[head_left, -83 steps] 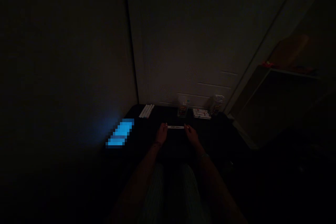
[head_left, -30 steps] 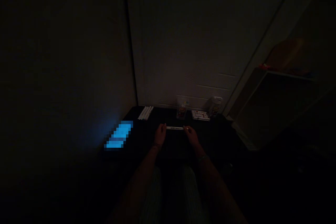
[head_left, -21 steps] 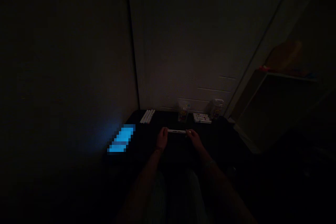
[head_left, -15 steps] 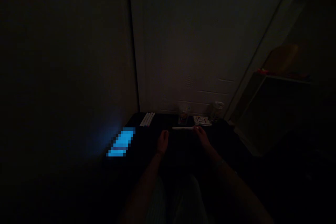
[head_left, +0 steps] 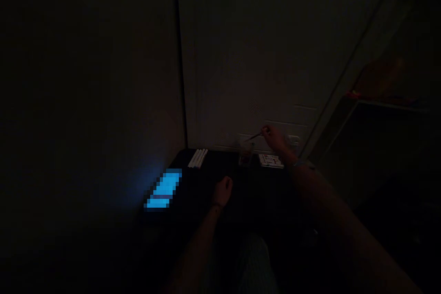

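My right hand (head_left: pixel 272 137) is raised over the back of the dark table, fingers closed on one end of a slim pen-like stick (head_left: pixel 254 137). The stick slants down to the left, its far end at the mouth of a clear cup (head_left: pixel 245 155); in this dim light I cannot tell whether it is inside. My left hand (head_left: pixel 223 190) rests in a loose fist over the middle of the table, and whatever it may hold is hidden. Right of the cup lies a flat white pack with printed markings (head_left: pixel 271 161), below my right hand.
Several white markers (head_left: pixel 197 158) lie side by side at the back left of the dark table. A glowing, pixelated screen (head_left: pixel 163 189) is at the left edge. Behind my right wrist a clear container (head_left: pixel 294 140) is partly covered. A pale wall (head_left: pixel 223 101) rises behind.
My right hand has risen from the table to above the cup. The long white pen-like stick near it no longer lies on the table. My left hand stays closed, and the view has shifted slightly.
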The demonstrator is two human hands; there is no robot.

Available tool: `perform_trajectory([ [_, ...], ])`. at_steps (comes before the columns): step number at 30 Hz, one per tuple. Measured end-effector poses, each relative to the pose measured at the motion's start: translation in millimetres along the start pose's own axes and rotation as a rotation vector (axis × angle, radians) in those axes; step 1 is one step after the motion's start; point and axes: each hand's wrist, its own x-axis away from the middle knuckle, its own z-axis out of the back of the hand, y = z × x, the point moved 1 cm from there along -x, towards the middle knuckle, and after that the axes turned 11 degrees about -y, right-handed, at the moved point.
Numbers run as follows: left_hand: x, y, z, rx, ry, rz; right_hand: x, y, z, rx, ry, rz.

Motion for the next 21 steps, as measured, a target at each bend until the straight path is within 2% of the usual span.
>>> perform_trajectory([
  [4, 1, 1, 0.6, -0.028, -0.012, 0.019, -14, -15, -10, 0.259, -0.081, -0.029],
  [9, 2, 1, -0.3, -0.049, -0.016, 0.027, -20, -17, -27, 0.403, -0.127, -0.098],
  [15, 1, -1, -3.2, -0.107, -0.042, 0.039, -19, -10, -56, 0.464, -0.154, -0.129],
  [21, 1, 0, -3.6, -0.159, -0.058, 0.07, -17, -2, -76, 0.353, -0.153, -0.098],
])
